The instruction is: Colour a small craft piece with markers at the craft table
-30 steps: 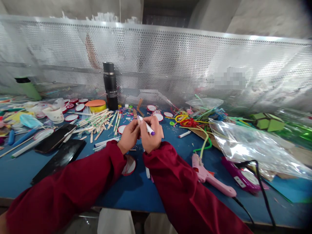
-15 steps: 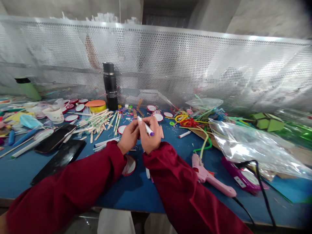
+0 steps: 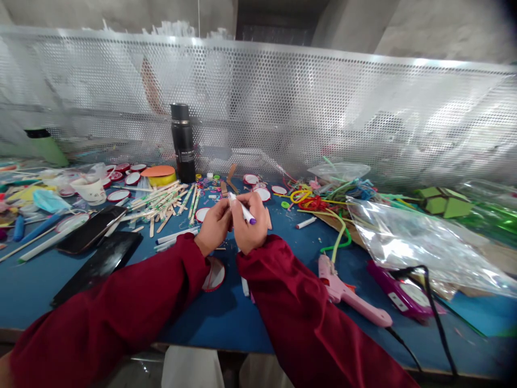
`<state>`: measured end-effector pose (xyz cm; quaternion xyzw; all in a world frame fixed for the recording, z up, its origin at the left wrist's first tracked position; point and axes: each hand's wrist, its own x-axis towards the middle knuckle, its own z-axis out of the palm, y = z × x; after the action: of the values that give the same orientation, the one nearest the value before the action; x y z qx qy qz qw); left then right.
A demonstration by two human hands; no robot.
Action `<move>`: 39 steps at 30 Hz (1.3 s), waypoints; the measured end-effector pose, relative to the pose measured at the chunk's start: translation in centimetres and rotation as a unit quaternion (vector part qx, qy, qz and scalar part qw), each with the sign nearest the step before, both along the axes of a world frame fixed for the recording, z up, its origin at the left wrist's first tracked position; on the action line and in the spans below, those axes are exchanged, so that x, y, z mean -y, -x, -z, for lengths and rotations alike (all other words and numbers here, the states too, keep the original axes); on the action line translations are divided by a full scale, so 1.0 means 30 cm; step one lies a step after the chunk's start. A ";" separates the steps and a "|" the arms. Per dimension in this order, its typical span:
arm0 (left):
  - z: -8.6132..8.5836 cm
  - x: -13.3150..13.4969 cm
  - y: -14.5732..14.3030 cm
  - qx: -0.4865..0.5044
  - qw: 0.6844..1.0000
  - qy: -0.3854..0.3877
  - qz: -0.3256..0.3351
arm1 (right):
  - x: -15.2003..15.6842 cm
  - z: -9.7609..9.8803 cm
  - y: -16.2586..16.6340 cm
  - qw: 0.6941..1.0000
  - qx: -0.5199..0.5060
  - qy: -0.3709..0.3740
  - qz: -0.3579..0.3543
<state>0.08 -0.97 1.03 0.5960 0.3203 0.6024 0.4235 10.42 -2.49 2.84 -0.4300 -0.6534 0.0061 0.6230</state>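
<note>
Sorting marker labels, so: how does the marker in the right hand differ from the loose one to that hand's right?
Support: the held marker is gripped by the right hand; the loose marker lies on the blue table.
End colour: the held marker shows a purple end, the loose marker a reddish one.
Direction: the held marker's purple end points right, the loose marker's reddish end left.
Shared: white barrels.

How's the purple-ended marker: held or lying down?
Held: the marker is gripped in the right hand, above the table, purple end jutting out. Capped or not, cannot tell.
</note>
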 end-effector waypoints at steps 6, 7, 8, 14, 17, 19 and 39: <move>-0.001 0.001 0.000 -0.002 1.000 0.009 0.003 | -0.001 -0.003 -0.001 1.000 -0.013 0.000 -0.005; 0.000 0.000 0.000 0.000 1.000 0.008 0.004 | 0.000 -0.002 0.000 1.000 -0.008 0.001 -0.005; 0.001 -0.001 0.001 0.001 1.000 0.008 0.004 | 0.000 -0.002 0.000 1.000 -0.004 0.001 -0.006; 0.010 -0.009 0.002 0.004 1.000 0.023 0.019 | -0.005 -0.002 -0.003 0.999 -0.028 -0.004 -0.015; 0.013 -0.010 0.002 0.013 0.999 0.021 0.026 | -0.003 -0.001 -0.001 1.000 -0.024 -0.004 -0.011; 0.013 -0.010 0.002 0.019 0.999 0.016 0.030 | 0.001 0.001 0.003 1.000 -0.016 -0.004 -0.006; 0.005 -0.008 0.002 0.037 0.999 0.025 0.028 | 0.002 0.001 0.005 1.000 -0.012 -0.006 0.002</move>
<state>0.01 -0.74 0.87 0.5717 0.3024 0.6034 0.4665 10.26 -2.54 2.82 -0.4271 -0.6449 0.0065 0.6337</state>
